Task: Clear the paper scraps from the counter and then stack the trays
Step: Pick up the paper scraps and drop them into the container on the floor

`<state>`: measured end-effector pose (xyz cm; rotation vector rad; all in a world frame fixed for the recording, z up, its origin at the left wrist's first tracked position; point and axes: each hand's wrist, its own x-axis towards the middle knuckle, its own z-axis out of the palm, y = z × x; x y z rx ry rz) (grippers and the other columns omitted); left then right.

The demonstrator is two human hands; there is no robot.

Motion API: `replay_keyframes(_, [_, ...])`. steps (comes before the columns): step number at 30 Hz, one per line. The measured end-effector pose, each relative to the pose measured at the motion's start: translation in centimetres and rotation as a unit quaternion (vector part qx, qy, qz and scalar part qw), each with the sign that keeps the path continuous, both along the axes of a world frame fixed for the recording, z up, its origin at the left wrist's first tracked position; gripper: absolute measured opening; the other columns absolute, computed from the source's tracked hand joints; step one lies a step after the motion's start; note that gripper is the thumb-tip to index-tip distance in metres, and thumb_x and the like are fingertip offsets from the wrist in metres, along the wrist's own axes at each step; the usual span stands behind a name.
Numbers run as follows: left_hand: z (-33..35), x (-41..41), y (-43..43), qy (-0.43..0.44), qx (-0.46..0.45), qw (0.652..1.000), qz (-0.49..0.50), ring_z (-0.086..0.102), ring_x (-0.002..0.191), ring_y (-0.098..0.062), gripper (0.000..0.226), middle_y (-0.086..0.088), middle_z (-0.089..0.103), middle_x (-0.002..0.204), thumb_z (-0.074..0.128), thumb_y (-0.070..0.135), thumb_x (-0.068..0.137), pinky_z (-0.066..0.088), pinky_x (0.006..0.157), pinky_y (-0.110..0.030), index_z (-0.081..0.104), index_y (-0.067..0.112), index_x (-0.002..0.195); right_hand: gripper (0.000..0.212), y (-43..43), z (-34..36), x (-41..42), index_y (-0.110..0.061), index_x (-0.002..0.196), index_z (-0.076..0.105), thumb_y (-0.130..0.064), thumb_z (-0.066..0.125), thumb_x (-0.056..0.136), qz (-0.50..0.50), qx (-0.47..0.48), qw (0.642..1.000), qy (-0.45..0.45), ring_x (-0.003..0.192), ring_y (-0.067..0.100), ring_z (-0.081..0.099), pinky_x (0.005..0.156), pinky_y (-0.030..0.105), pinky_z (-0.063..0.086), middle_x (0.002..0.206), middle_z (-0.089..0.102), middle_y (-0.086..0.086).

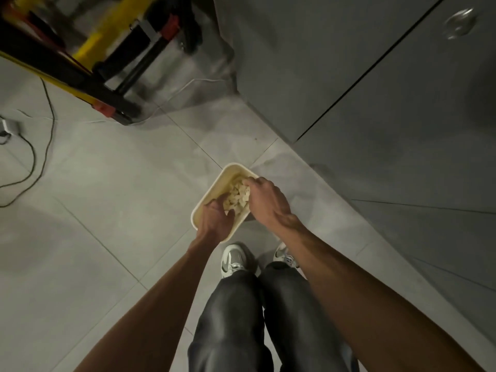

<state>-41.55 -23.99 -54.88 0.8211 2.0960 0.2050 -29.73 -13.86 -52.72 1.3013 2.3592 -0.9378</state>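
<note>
On the tiled floor (107, 197), far left: one small grey adapter (8, 126), with dark cable (44, 159) looping away from it. I cannot tell how many strands. Above that stands one black-and-yellow frame (80, 65) with red fittings, blurred. One thin white cord (185, 85) trails off its base.

Centre: one cream rectangular container (210, 189), open top, seen from above. I cannot tell whether it rests on the floor or is held just off it. Inside lies one heap of paper scraps (237, 196), pale and too many and too small to count.

Two bare hands are in the container. The left hand (214, 220) is at the near-left rim, with fingers (218, 204) curled into the heap and the thumb closing towards them, gripping scraps. The right hand (267, 201) comes in from the right, knuckles up and fingers bent downwards, tips on the far side of the heap. The back of the hand hides the rest, so I cannot tell if they pinch anything.

Below the hands are two pale trainers, the left shoe (233, 260) and the right shoe (283, 255), under dark trousers (241, 326).

Right: one grey cabinet (349, 84) with a dark seam between two upper panels, and one round shiny knob (459, 24), blurred.
</note>
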Motion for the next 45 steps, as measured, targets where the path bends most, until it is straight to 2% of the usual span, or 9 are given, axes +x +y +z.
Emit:
replay_keyframes(4, [6.6, -0.2, -0.4, 0.022, 0.031, 0.999, -0.033, 0.067, 0.112, -0.037, 0.055, -0.014, 0.07, 0.127, 0.065, 0.019, 0.091, 0.056, 0.095, -0.039, 0.057, 0.02, 0.145, 0.032, -0.6, 7.0, 2.0, -0.015, 0.135, 0.06, -0.016, 0.056, 0.103, -0.033, 0.02, 0.999, 0.021, 0.101, 0.031, 0.07, 0.081, 0.043, 0.061, 0.122, 0.069, 0.013])
replay_keyframes(10, [19.5, 1.4, -0.1, 0.036, 0.104, 0.987, -0.115, 0.067, 0.11, -0.038, 0.053, -0.014, 0.064, 0.136, 0.064, 0.021, 0.095, 0.056, 0.089, -0.039, 0.054, 0.02, 0.147, 0.029, -3.0, 18.5, 5.1, -0.021, 0.132, 0.059, -0.023, 0.051, 0.104, -0.131, 0.05, 0.989, 0.041, 0.101, 0.027, 0.069, 0.078, 0.036, 0.055, 0.123, 0.069, 0.005])
replay_keyframes(16, [32.9, 4.6, -1.0, 0.036, 0.163, 0.964, -0.205, 0.066, 0.109, -0.036, 0.051, -0.012, 0.065, 0.133, 0.064, 0.022, 0.095, 0.055, 0.088, -0.041, 0.053, 0.022, 0.145, 0.028, -6.9, 32.4, 9.4, -0.026, 0.13, 0.058, -0.027, 0.049, 0.104, -0.241, 0.102, 0.963, 0.069, 0.099, 0.028, 0.069, 0.073, 0.034, 0.052, 0.119, 0.07, 0.004])
replay_keyframes(21, [42.6, 8.3, -2.6, 0.012, 0.22, 0.938, -0.266, 0.061, 0.12, -0.03, 0.053, -0.008, 0.064, 0.134, 0.064, 0.023, 0.096, 0.051, 0.099, -0.037, 0.05, 0.025, 0.147, 0.03, -11.0, 43.6, 14.5, -0.024, 0.133, 0.058, -0.031, 0.049, 0.105, -0.321, 0.166, 0.926, 0.108, 0.102, 0.03, 0.068, 0.081, 0.041, 0.058, 0.122, 0.069, 0.005])
replay_keyframes(26, [50.5, 13.6, -3.9, -0.003, 0.263, 0.909, -0.324, 0.061, 0.123, -0.025, 0.058, -0.001, 0.055, 0.148, 0.06, 0.037, 0.101, 0.05, 0.103, -0.036, 0.037, 0.03, 0.154, 0.041, -15.1, 51.4, 21.0, -0.025, 0.142, 0.054, -0.048, 0.042, 0.109, -0.397, 0.233, 0.882, 0.1, 0.117, 0.024, 0.064, 0.097, 0.036, 0.052, 0.133, 0.066, 0.002])
replay_keyframes(30, [54.4, 18.7, -3.8, -0.05, 0.284, 0.892, -0.348, 0.055, 0.133, -0.023, 0.061, 0.0, 0.054, 0.15, 0.06, 0.042, 0.099, 0.046, 0.108, -0.036, 0.037, 0.027, 0.153, 0.044, -18.1, 55.2, 27.4, -0.028, 0.141, 0.056, -0.053, 0.041, 0.107, -0.481, 0.265, 0.83, 0.101, 0.117, 0.023, 0.063, 0.097, 0.037, 0.053, 0.131, 0.068, 0.0])
replay_keyframes(36, [57.4, 28.2, -2.3, -0.068, 0.308, 0.863, -0.394, 0.061, 0.128, -0.019, 0.067, 0.008, 0.057, 0.146, 0.062, 0.05, 0.093, 0.049, 0.107, -0.036, 0.043, 0.027, 0.153, 0.043, -22.0, 58.0, 38.4, -0.032, 0.141, 0.055, -0.055, 0.042, 0.107, -0.583, 0.278, 0.753, 0.125, 0.117, 0.02, 0.064, 0.094, 0.036, 0.053, 0.133, 0.066, -0.004])
replay_keyframes(39, [58.2, 34.0, -2.1, -0.087, 0.316, 0.857, -0.398, 0.066, 0.12, -0.016, 0.059, 0.014, 0.061, 0.139, 0.07, 0.033, 0.094, 0.05, 0.1, -0.03, 0.048, 0.031, 0.148, 0.041, -23.7, 58.5, 44.3, -0.035, 0.139, 0.054, -0.055, 0.041, 0.106, -0.606, 0.287, 0.732, 0.122, 0.116, 0.021, 0.064, 0.092, 0.038, 0.055, 0.132, 0.067, -0.005])
replay_keyframes(45, [58.5, 46.4, -2.9, -0.11, 0.325, 0.847, -0.405, 0.068, 0.113, -0.014, 0.046, 0.006, 0.068, 0.132, 0.071, 0.023, 0.094, 0.054, 0.102, -0.036, 0.058, 0.024, 0.138, 0.031, -26.1, 59.2, 56.1, -0.036, 0.132, 0.055, -0.05, 0.045, 0.107, -0.621, 0.281, 0.723, 0.118, 0.109, 0.02, 0.065, 0.085, 0.036, 0.055, 0.126, 0.068, -0.006])
